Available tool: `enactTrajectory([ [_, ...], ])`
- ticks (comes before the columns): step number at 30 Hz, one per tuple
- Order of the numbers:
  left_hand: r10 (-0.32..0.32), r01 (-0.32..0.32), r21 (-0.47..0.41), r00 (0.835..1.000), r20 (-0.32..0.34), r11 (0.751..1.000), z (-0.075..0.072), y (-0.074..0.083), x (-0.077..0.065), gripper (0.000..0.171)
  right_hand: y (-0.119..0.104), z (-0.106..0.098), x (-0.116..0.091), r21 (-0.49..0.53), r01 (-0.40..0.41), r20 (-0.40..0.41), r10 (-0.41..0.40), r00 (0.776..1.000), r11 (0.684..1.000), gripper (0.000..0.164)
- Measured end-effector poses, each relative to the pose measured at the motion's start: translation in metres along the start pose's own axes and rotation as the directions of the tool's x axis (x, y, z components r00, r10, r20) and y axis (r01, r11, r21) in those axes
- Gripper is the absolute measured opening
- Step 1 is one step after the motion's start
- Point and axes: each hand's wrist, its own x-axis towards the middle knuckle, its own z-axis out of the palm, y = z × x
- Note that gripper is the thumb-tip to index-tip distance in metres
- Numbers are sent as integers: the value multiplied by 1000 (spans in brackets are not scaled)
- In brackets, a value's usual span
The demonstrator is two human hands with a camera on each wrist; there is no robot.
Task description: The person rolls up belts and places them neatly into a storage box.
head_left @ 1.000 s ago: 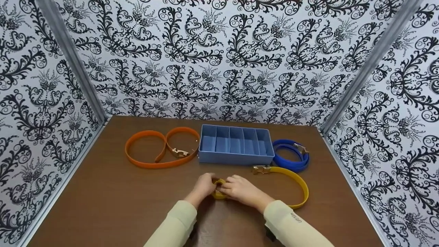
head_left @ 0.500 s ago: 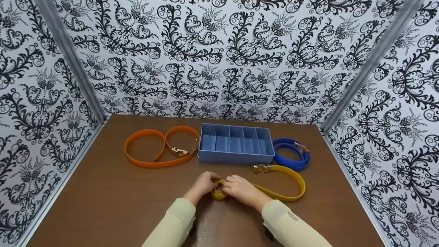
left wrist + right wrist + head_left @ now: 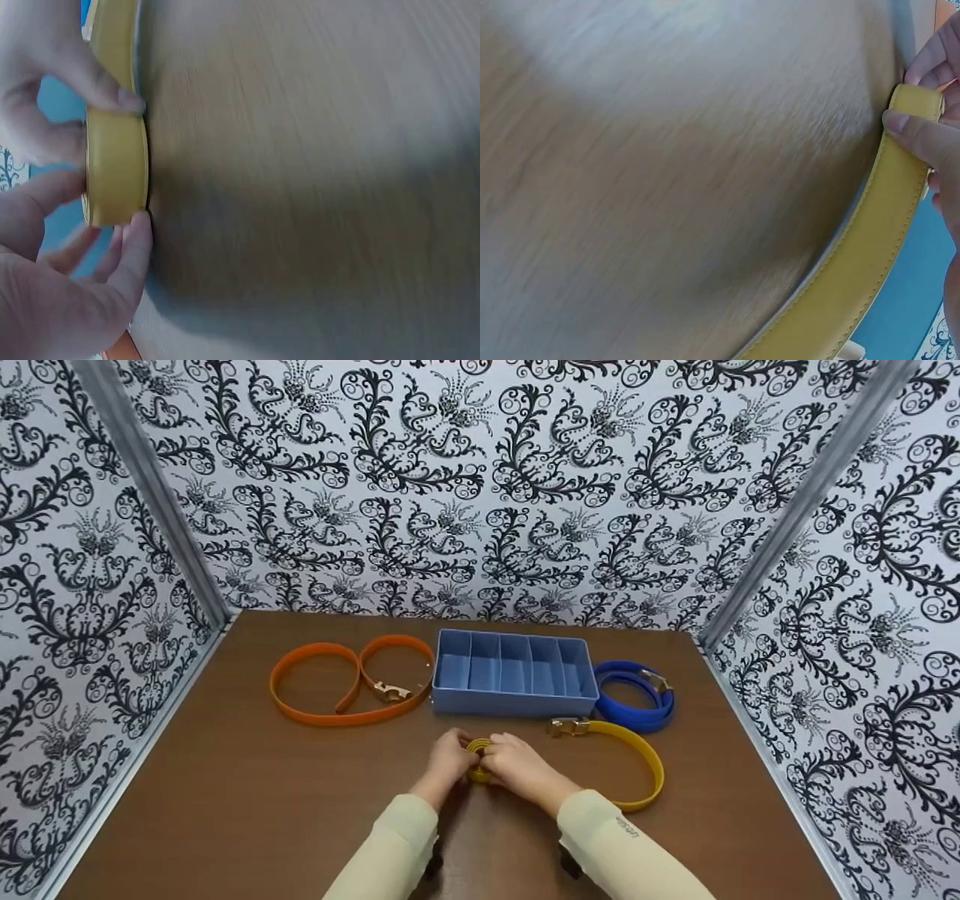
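Observation:
A yellow belt [image 3: 649, 757] lies on the table, one end rolled into a small upright coil and the other ending in a gold-toned buckle [image 3: 568, 727]. My left hand [image 3: 448, 759] holds the coil's left side, fingers bent around it. From the right, my right hand [image 3: 521, 765] pinches the coil, its thumb across the outer face of the strap in the right wrist view. The yellow coil [image 3: 118, 169] stands on edge between both hands in the left wrist view. Part of the coil's inside is hidden by fingers. A stitched stretch of strap [image 3: 855, 270] runs away from the right hand.
Behind the hands stands a blue-grey box [image 3: 517, 703] with several compartments. An orange belt [image 3: 315, 720] lies looped to its left, and a coiled blue belt [image 3: 630, 718] sits against its right side. Patterned walls [image 3: 465, 495] enclose the table's back and sides.
Both hands have shifted slightly away from the body with the coil. The belt's free loop has drawn in a little to the left, while its buckle has stayed nearly in place.

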Motion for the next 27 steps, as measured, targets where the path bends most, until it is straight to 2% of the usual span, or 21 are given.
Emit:
enactTrajectory([
  [3,38,-36,43,998,-55,998,5,2,-1,25,-1,2,1,-9,-19,8,19,1000,1000,15],
  [6,110,-101,122,991,-70,987,8,4,-1,20,1,3,-1,-15,-33,25,34,999,999,16],
  [9,163,-153,160,985,-51,975,9,6,2,20,5,3,-4,-18,-21,23,21,1000,1000,18],
  [15,217,-217,167,976,22,962,5,6,8,20,16,1,-16,-45,86,-6,-86,996,995,28],
  [22,245,-254,142,966,78,957,-1,0,11,17,25,-8,-27,-23,171,92,-168,982,985,40],
  [24,251,-260,131,964,85,957,-2,0,11,16,27,-10,-26,-11,190,88,-189,978,982,35],
  [27,268,-278,124,959,96,952,-3,-1,11,14,29,-10,-20,-7,216,33,-216,976,976,20],
])
